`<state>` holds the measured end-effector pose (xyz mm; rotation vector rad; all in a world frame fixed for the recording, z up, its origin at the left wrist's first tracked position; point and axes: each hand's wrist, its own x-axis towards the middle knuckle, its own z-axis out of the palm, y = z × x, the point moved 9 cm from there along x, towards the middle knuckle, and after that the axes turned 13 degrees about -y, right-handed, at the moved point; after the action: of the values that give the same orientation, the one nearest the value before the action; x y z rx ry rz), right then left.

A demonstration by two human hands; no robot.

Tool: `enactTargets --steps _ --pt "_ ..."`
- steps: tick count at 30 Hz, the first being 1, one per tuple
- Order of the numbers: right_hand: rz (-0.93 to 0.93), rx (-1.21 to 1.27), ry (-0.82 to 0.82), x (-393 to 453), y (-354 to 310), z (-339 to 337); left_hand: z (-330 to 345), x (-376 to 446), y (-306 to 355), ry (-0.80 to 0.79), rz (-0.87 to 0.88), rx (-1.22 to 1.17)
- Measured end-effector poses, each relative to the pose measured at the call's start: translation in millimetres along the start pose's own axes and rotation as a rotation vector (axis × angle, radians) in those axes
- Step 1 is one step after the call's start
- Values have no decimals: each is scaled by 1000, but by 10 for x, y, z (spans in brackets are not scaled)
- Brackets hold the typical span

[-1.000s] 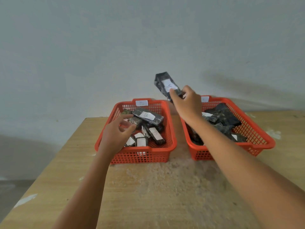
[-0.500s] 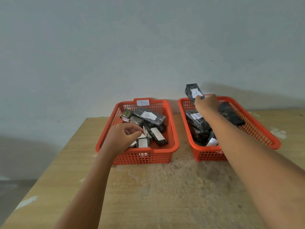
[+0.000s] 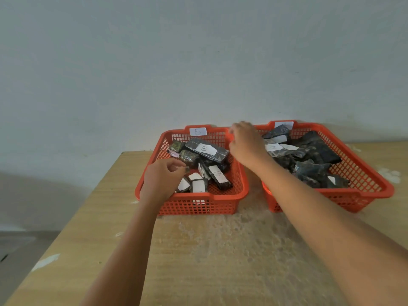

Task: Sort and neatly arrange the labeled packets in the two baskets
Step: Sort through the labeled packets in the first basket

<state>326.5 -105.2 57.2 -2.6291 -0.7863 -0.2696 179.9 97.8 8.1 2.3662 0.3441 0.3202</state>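
Note:
Two orange mesh baskets stand side by side at the table's far edge. The left basket [image 3: 192, 203] carries a "B" tag and holds several dark packets with white labels, one packet marked B [image 3: 206, 149] lying on top. My left hand [image 3: 162, 180] is inside this basket at its left side, its fingertips pinched on the corner of a small dark packet [image 3: 187, 170]. The right basket [image 3: 365, 173] holds a pile of dark packets, and one labelled packet [image 3: 276, 131] lies at the back. My right hand [image 3: 246, 144] hovers over the gap between the baskets, fingers apart and holding nothing.
The baskets sit on a worn wooden table [image 3: 209, 250] against a pale wall. The table's left edge runs diagonally at the lower left, with the floor beyond it. My two forearms stretch across the table's near part.
My right hand carried a labelled packet from above the gap to the back of the right basket, let it go, and drew back left. My left hand closed its fingers inside the left basket.

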Motion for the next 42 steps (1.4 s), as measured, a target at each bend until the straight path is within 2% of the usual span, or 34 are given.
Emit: enactTargets --steps 2,4,7,10,15,20,25,30,35,39,42 --pt "-92 151 -215 -71 -397 350 -56 -7 -91 65 -66 13" --pt "-120 176 -374 -174 -669 758 -50 6 -130 59 -86 44" --pt "22 114 -467 -226 -608 1134 15 57 -137 -2 -79 89" --pt "68 42 -427 -179 -473 1102 126 138 -123 -137 -93 141" --pt "177 222 -343 -175 -290 1013 230 456 18 -330 -35 208" --pt "234 289 -307 -187 -227 964 332 859 142 -314 45 193" --pt "255 215 -232 -172 -217 920 634 996 25 -396 88 368" --pt "230 237 -248 -156 -231 926 547 1011 -142 -332 7 500" --pt "230 188 -354 -179 -260 1012 477 995 -131 -248 8 528" --pt "228 62 -443 -187 -292 1112 394 990 -128 -188 -2 493" --pt "235 40 -438 -177 -278 1135 349 977 -54 -133 41 399"
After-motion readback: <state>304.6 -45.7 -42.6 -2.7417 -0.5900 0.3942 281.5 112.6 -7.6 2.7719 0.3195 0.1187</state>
